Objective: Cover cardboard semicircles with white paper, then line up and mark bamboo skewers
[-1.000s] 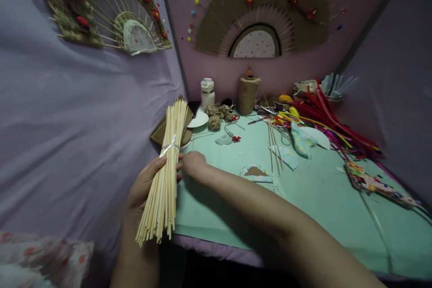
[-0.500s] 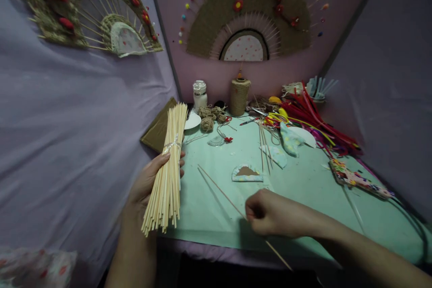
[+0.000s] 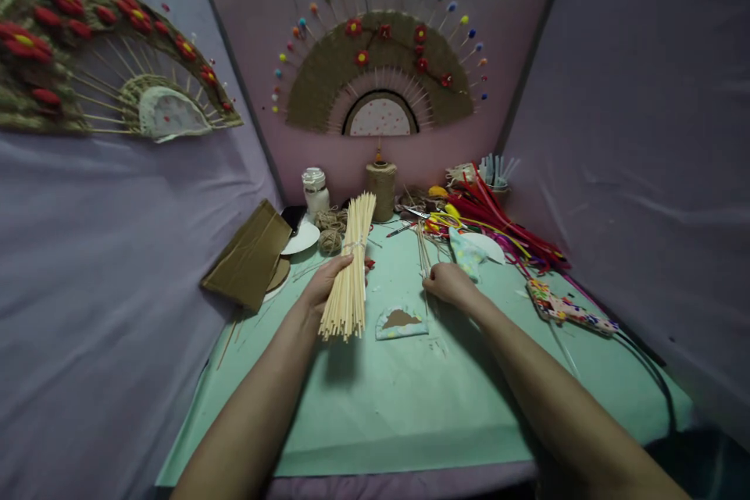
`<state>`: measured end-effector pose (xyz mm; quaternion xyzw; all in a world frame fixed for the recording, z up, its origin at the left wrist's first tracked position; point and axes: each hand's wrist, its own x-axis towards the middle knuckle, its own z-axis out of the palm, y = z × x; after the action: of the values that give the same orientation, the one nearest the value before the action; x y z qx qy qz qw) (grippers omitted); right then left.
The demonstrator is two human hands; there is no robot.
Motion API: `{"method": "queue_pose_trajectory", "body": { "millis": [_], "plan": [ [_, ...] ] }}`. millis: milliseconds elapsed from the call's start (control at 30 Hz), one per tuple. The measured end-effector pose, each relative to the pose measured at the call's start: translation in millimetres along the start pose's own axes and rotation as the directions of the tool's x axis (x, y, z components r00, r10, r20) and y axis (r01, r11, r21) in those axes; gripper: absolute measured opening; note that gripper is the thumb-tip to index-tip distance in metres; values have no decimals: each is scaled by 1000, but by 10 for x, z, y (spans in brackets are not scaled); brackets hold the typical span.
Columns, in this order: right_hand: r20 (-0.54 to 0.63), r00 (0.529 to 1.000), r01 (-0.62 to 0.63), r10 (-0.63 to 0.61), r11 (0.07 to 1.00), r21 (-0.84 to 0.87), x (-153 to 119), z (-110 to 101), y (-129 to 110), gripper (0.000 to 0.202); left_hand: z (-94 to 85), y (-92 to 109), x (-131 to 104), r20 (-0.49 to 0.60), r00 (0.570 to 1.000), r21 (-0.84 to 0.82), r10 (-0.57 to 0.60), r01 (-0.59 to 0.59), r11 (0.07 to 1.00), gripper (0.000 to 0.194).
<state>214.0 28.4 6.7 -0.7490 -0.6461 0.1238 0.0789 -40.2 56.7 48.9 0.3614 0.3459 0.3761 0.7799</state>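
Note:
My left hand [image 3: 329, 281] is wrapped round a thick bundle of bamboo sticks [image 3: 345, 293], tied near its middle and held tilted above the table. My right hand [image 3: 450, 283] is closed, with thumb and fingertips pinched at several loose bamboo sticks [image 3: 423, 246] lying on the table; at least one seems to be between its fingers. Just left of and below that hand lies a half-round piece [image 3: 401, 331], brown card edged with light blue patterned cloth. Right beside my hand rests a piece of the same cloth [image 3: 467, 256].
Twine balls [image 3: 330, 242], a white jar [image 3: 316, 191] and a twine spool [image 3: 382, 192] stand at the back. Folded cardboard [image 3: 249, 256] leans at left. Scissors [image 3: 446, 220], red pipe cleaners [image 3: 498, 223] and a corded glue gun [image 3: 568, 311] are at right. Decorated fans [image 3: 316, 82] hang behind.
My right hand has gone forward from the table's front edge to the loose sticks, taking its single stick along. The bundle in my left hand has moved right and forward; the view has shifted.

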Motion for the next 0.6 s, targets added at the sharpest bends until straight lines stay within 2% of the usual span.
{"method": "queue_pose_trajectory", "body": {
  "millis": [167,367,500,600],
  "plan": [
    [5,1000,-7,7,1000,-9,-49,28,42,19,-100,-307,202,-50,999,1,15,-15,1000,19],
    [-75,997,-28,35,995,91,-138,-213,84,21,-180,-430,219,-57,998,-19,5,-6,1000,20],
    [-145,989,80,-39,954,289,-144,-295,-138,16,-188,-462,205,-28,1000,-2,7,-7,1000,22],
    [-124,983,178,-136,866,466,-160,-182,-434,17,-170,-474,179,-3,999,-22,35,-35,999,26]
  ]
}}
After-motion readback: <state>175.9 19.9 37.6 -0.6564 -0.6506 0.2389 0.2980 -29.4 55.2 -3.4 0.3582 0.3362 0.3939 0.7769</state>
